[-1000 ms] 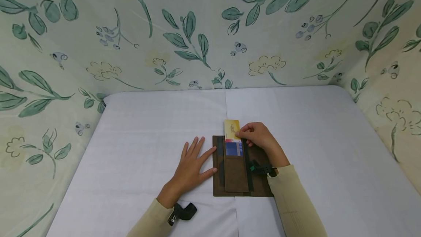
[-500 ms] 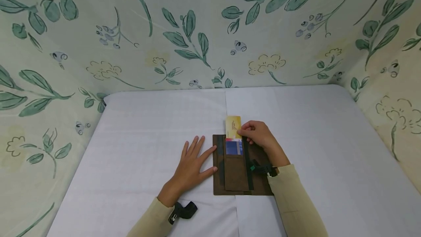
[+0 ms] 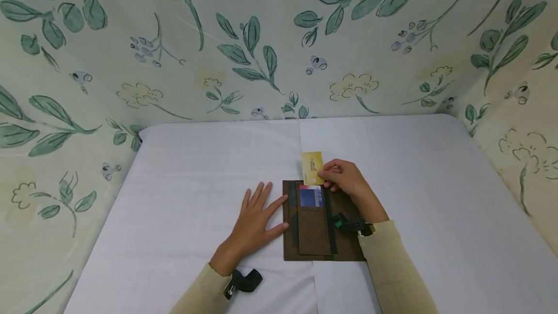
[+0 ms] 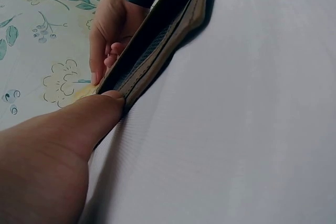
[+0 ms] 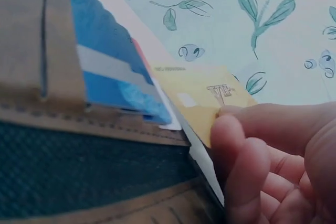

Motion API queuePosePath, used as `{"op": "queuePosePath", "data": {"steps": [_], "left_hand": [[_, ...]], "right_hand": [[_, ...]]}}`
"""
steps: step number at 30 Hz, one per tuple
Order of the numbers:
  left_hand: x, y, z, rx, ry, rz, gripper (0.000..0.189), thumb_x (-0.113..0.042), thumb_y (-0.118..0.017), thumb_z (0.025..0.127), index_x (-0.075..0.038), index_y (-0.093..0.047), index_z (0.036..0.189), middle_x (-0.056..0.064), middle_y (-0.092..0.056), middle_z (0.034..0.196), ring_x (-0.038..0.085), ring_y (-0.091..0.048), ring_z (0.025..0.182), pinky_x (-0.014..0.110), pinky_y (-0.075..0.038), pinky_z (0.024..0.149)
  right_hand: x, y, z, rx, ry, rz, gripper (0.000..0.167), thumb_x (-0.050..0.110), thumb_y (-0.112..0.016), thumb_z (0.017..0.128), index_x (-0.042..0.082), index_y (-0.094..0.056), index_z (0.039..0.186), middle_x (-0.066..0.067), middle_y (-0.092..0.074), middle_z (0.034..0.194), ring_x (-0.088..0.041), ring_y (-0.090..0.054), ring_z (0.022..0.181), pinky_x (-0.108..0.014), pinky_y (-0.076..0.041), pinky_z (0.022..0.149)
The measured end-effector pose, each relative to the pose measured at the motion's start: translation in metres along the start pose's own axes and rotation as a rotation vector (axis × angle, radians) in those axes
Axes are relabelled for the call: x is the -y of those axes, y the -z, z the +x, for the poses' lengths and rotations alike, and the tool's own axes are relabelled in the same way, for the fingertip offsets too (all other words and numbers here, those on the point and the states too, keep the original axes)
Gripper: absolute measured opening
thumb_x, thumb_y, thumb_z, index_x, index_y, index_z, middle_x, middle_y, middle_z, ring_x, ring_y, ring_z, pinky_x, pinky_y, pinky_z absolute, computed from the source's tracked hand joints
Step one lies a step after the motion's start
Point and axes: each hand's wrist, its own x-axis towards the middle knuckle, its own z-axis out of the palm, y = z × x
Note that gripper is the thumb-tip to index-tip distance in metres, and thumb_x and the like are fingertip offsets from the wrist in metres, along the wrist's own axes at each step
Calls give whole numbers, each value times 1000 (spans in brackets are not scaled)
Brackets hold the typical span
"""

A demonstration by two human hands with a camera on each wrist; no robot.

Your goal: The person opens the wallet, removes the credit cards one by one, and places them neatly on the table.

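A brown wallet (image 3: 314,231) lies spread on the white table. My right hand (image 3: 346,178) pinches a yellow card (image 3: 312,166) by its right edge, just past the wallet's far edge. In the right wrist view the yellow card (image 5: 202,95) shows "VIP" lettering. A blue card (image 3: 310,196) sits in the wallet's upper slot, and in the right wrist view this blue card (image 5: 107,56) sticks out of the leather. My left hand (image 3: 253,227) lies flat with fingers spread, its index fingertip and thumb touching the wallet's left edge.
White cloth covers the table (image 3: 209,159), with a fold line running down its middle. Floral fabric (image 3: 279,38) hangs behind and at both sides. A black wrist camera (image 3: 246,280) is strapped on the left wrist.
The right hand has drawn the yellow card up and slightly right, from partly in the wallet's slot to beyond its far edge. The left hand has stayed in place.
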Motion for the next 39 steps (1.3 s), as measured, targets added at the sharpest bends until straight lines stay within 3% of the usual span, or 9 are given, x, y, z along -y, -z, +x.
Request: {"op": "queuePosePath", "data": {"steps": [5, 11, 18, 29, 39], "left_hand": [[0, 0, -1, -7, 5, 2, 65, -60, -53, 90, -29, -43, 146, 14, -22, 158, 35, -13, 146, 59, -8, 114], [0, -3, -3, -21, 0, -7, 65, -59, -55, 90, -28, -45, 146, 15, -23, 158, 35, -14, 146, 60, -9, 113], [0, -2, -2, -58, -26, -8, 64, -56, -58, 89, -26, -47, 144, 17, -26, 156, 38, -18, 145, 62, -12, 111], [0, -1, -2, -15, -5, -1, 64, -59, -54, 90, -29, -43, 146, 15, -22, 158, 35, -13, 146, 59, -8, 114], [-1, 0, 0, -4, 3, 9, 65, -61, -53, 90, -30, -43, 147, 14, -22, 158, 34, -12, 147, 58, -7, 114]], "right_hand": [[-2, 4, 3, 12, -4, 51, 29, 13, -68, 90, -7, -58, 109, -14, -68, 78, -14, -60, 58, -25, -49, 51], [-10, 7, 5, -22, 1, 61, 32, 17, -70, 88, -4, -58, 109, -3, -66, 71, -12, -57, 56, -23, -46, 50], [-8, 24, 0, -121, -14, 66, 33, 23, -71, 88, 0, -60, 107, 3, -62, 70, -13, -52, 61, -21, -38, 49], [-11, 52, -9, -223, -47, 29, 43, 31, -69, 90, -2, -59, 116, 0, -65, 91, -17, -56, 82, -23, -50, 67], [-19, 72, -15, -280, -76, 89, 42, 27, -67, 92, -2, -55, 120, 3, -62, 95, -11, -58, 79, -21, -53, 68]]}}
